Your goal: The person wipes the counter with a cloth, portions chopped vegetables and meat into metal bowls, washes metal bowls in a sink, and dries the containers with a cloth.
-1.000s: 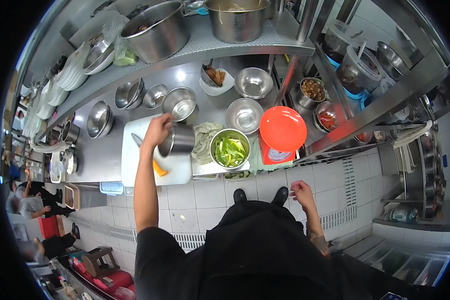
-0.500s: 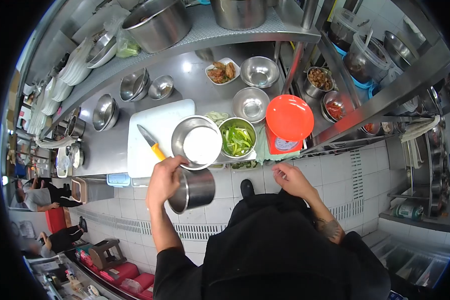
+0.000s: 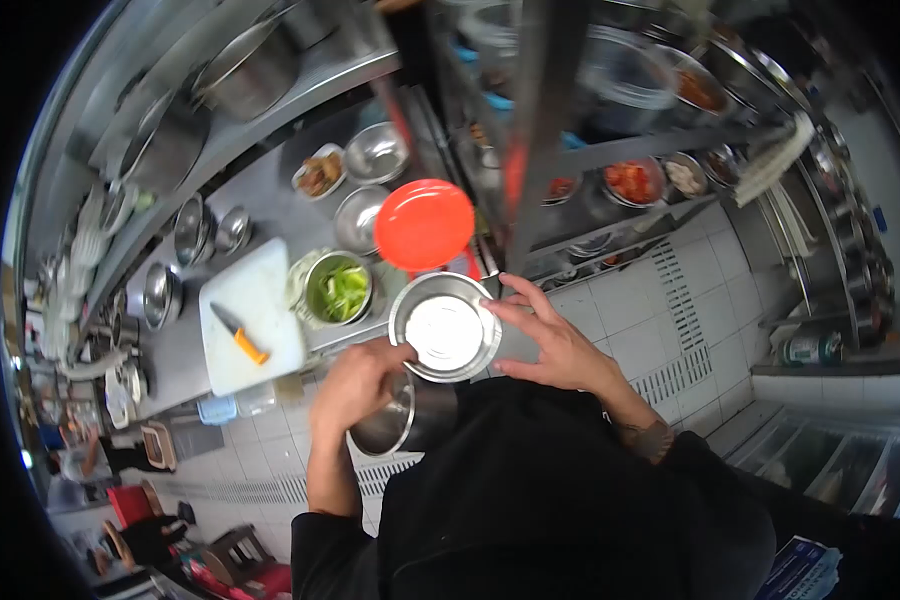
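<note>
- L hand (image 3: 365, 385): fingers closed on near-L rim of shiny, round, stainless-steel pot (image 3: 445, 325); pot held above floor, in front of wearer's torso, mouth up.
- Deeper, cylindrical, grey-steel pot (image 3: 395, 422): just below L hand, on its side, mouth twd L; how it is held, cannot tell.
- R hand (image 3: 555, 340): fingers spread, fingertips at R rim of shiny pot; whether they grip, cannot tell.
- Just beyond shiny pot: flat, round, red plate (image 3: 425, 223), atop red scale (image 3: 462, 264), partly hidden.
- On tabletop (image 3: 275, 195), nr L of plate: round steel pot w/ bright-green veg. strips (image 3: 342, 290); pale, crumpled cloth (image 3: 298, 282) beside it.
- Farther L: rectangular, white cutting board (image 3: 232, 365) w/ orange-handled, steel-bladed knife (image 3: 240, 335) lying on it.
- Behind: two round, shallow steel bowls (image 3: 378, 152); next to them, white dish w/ browned food pcs. (image 3: 320, 175).
</note>
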The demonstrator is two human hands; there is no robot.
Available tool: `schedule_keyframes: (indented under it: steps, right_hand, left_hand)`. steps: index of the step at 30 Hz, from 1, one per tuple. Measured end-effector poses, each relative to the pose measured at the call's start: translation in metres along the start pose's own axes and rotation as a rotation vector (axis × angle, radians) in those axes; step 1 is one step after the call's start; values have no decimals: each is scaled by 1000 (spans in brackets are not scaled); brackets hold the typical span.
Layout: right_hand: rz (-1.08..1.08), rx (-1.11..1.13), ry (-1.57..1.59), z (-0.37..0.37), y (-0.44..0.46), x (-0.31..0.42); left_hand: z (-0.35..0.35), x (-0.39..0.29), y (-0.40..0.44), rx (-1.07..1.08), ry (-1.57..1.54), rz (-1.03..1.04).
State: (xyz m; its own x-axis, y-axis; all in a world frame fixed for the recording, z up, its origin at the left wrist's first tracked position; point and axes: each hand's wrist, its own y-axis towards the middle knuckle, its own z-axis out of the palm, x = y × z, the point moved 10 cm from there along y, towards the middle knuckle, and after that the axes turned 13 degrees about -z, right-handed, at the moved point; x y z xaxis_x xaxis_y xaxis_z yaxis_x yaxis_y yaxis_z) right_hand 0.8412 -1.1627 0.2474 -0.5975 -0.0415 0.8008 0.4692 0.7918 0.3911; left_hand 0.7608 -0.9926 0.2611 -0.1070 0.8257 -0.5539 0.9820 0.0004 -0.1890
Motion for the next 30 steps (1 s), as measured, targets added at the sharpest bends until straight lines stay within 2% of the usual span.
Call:
schedule_keyframes:
  steps: [3, 5, 9, 12, 14, 15, 17, 20, 23, 26, 27, 28, 29, 30]
  right_hand:
    - [-50, 28, -74, -60, -53, -7]
    - [-38, -41, -167, -101, -96, -20]
    - [147, -291, -241, -182, -190, -43]
    - [283, -478, -395, -241, -259, -46]
    - [320, -642, -562, -285, -304, -48]
    - [342, -656, -554, -297, -324, -59]
    - [559, -893, -730, -339, -390, -76]
    - [711, -993, -798, -388, -467, -92]
    - [879, -1027, -808, -427, -530, -107]
    - [1041, -927, -874, -464, -574, -117]
    - [1072, -922, -869, -481, -583, -115]
    - [1091, -986, -825, -498, -592, -112]
    - [1111, -1043, -764, -517, -602, -111]
    - [1101, -1057, -790, -540, -608, -111]
  left_hand:
    - [46, -96, 45, 143, 101, 188]
    - [74, -150, 75, 145, 184, 300]
    - [132, -255, 132, 151, 278, 495]
    - [179, -322, 171, 147, 206, 653]
    - [207, -365, 201, 200, 167, 652]
    - [222, -382, 216, 241, 128, 620]
    - [243, -417, 247, 165, 55, 704]
    - [286, -469, 296, 191, 36, 716]
    - [346, -506, 356, 226, 33, 625]
    - [408, -551, 406, 173, 72, 642]
    - [427, -566, 421, 223, 27, 612]
    - [441, -586, 434, 255, -47, 613]
    - [445, -615, 440, 180, -63, 673]
    - [453, -641, 451, 232, -44, 670]
